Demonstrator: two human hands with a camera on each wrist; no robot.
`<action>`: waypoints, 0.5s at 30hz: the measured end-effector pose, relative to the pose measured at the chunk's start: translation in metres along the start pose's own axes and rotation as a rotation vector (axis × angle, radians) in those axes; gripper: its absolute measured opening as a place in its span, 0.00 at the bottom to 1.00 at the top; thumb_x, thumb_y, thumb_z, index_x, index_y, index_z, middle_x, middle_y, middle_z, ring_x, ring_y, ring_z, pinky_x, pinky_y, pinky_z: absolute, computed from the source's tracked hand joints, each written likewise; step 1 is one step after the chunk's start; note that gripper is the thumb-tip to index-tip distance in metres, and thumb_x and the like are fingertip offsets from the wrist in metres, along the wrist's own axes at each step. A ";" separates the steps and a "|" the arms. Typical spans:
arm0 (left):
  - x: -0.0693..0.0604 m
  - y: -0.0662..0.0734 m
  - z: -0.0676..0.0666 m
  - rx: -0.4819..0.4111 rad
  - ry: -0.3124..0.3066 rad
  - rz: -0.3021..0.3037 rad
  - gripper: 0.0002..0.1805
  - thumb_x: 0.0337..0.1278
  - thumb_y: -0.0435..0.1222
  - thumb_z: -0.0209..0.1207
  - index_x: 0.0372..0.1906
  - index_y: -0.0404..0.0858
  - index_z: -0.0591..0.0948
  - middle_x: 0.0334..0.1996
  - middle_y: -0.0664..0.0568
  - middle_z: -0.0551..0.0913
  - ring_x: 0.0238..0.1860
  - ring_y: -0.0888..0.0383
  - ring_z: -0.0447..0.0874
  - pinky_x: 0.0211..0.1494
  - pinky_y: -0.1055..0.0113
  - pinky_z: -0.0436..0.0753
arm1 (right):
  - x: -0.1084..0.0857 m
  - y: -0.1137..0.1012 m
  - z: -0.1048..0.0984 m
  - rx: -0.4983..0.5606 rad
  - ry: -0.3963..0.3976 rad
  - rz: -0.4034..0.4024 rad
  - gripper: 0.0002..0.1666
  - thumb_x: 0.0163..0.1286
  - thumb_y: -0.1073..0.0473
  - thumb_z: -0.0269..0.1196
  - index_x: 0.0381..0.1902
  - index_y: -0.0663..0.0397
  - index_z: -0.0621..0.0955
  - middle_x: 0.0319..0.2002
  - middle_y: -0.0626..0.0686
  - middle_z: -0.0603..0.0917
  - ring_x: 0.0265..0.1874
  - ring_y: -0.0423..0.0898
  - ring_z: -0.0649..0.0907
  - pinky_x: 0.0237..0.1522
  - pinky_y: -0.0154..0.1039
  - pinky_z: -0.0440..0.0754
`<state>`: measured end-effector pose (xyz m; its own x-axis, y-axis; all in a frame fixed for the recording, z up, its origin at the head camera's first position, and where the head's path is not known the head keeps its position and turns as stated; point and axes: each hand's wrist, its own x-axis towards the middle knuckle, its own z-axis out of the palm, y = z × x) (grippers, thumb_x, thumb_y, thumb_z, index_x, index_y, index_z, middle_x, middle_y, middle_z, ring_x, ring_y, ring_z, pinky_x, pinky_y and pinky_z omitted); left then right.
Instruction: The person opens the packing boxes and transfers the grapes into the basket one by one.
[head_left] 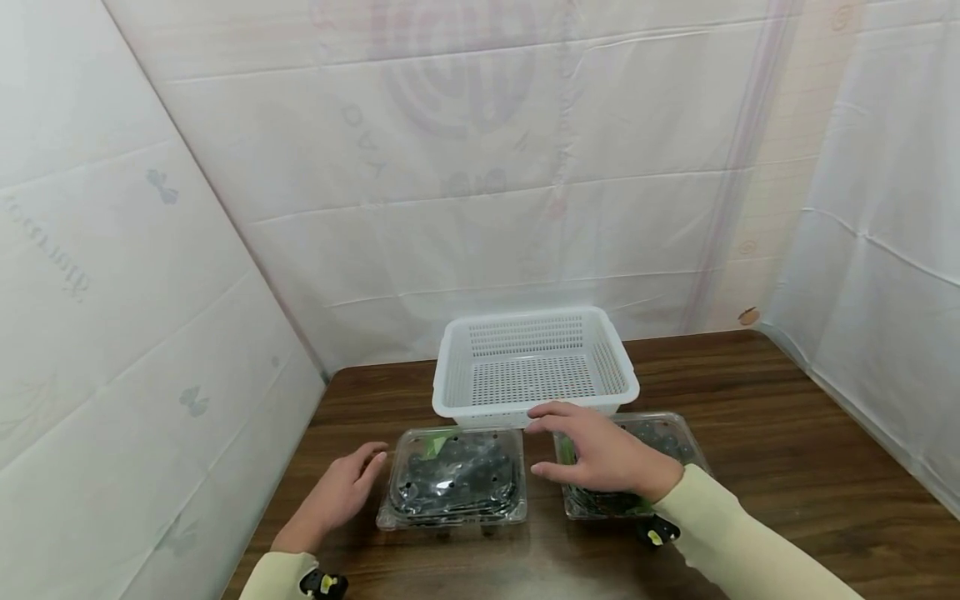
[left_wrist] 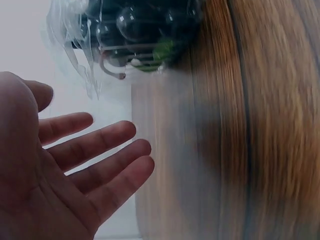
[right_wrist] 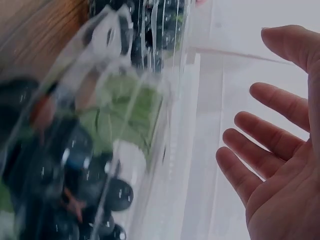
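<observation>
Two clear lidded plastic boxes of dark grapes lie on the table, the left box (head_left: 459, 477) and the right box (head_left: 670, 435). Just off the left box's left side is my left hand (head_left: 337, 496), holding nothing, its fingers spread and relaxed in the left wrist view. My right hand (head_left: 600, 450) is over the left part of the right box and hides some of it. Its fingers extend loosely with nothing between them. In the right wrist view, green leaves (right_wrist: 125, 110) show among the grapes (right_wrist: 82, 165) through the clear plastic.
Behind the boxes stands a white slotted plastic basket (head_left: 534, 379), with nothing visible inside. The brown wooden table (head_left: 795, 433) meets pale hanging sheets (head_left: 525, 242) at its back and sides.
</observation>
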<state>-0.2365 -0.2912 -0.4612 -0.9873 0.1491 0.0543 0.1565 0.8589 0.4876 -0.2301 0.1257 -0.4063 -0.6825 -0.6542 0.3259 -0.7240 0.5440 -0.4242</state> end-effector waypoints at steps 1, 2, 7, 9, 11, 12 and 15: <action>-0.001 0.000 0.001 -0.032 -0.010 -0.008 0.20 0.81 0.43 0.48 0.66 0.37 0.78 0.54 0.43 0.87 0.54 0.46 0.87 0.56 0.45 0.84 | 0.001 -0.002 0.001 0.007 -0.003 -0.004 0.28 0.70 0.40 0.67 0.61 0.49 0.82 0.69 0.49 0.77 0.68 0.49 0.77 0.66 0.52 0.79; -0.001 0.001 0.001 -0.071 -0.020 -0.017 0.20 0.81 0.42 0.48 0.65 0.38 0.78 0.52 0.44 0.88 0.52 0.48 0.88 0.53 0.47 0.86 | 0.002 -0.004 0.003 0.009 -0.005 -0.010 0.28 0.70 0.41 0.67 0.61 0.49 0.82 0.69 0.49 0.77 0.69 0.49 0.77 0.67 0.52 0.79; -0.003 0.000 0.002 -0.278 -0.078 -0.085 0.19 0.81 0.41 0.48 0.63 0.37 0.79 0.42 0.48 0.89 0.39 0.57 0.87 0.40 0.62 0.87 | 0.006 -0.011 0.012 0.028 -0.014 -0.040 0.27 0.69 0.44 0.69 0.60 0.51 0.83 0.68 0.51 0.78 0.69 0.50 0.77 0.69 0.52 0.77; -0.004 -0.001 0.002 -0.335 -0.103 -0.085 0.19 0.81 0.40 0.48 0.63 0.35 0.79 0.42 0.47 0.88 0.39 0.58 0.86 0.39 0.63 0.87 | 0.007 -0.012 0.015 0.034 -0.023 -0.048 0.26 0.70 0.44 0.68 0.60 0.51 0.83 0.67 0.51 0.78 0.68 0.49 0.77 0.68 0.51 0.77; -0.004 -0.002 0.003 -0.378 -0.129 -0.068 0.20 0.81 0.39 0.48 0.64 0.32 0.77 0.42 0.45 0.88 0.38 0.56 0.86 0.39 0.62 0.88 | 0.008 -0.014 0.018 0.050 -0.040 -0.048 0.27 0.71 0.43 0.67 0.60 0.51 0.83 0.68 0.50 0.78 0.68 0.48 0.77 0.68 0.51 0.77; -0.004 -0.003 0.003 -0.397 -0.142 -0.061 0.20 0.81 0.39 0.48 0.64 0.31 0.77 0.43 0.44 0.88 0.38 0.56 0.86 0.39 0.62 0.88 | 0.008 -0.014 0.019 0.062 -0.048 -0.045 0.27 0.71 0.42 0.67 0.60 0.51 0.83 0.68 0.49 0.78 0.68 0.48 0.77 0.68 0.51 0.78; -0.003 -0.004 0.003 -0.439 -0.175 -0.052 0.21 0.81 0.39 0.48 0.66 0.30 0.75 0.44 0.43 0.87 0.39 0.54 0.87 0.41 0.60 0.89 | 0.008 -0.016 0.023 0.087 -0.067 -0.039 0.27 0.71 0.42 0.67 0.60 0.51 0.83 0.68 0.49 0.78 0.68 0.48 0.77 0.68 0.50 0.77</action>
<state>-0.2337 -0.2939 -0.4660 -0.9684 0.2239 -0.1096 0.0435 0.5845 0.8103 -0.2218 0.0993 -0.4160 -0.6436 -0.7093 0.2875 -0.7365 0.4718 -0.4848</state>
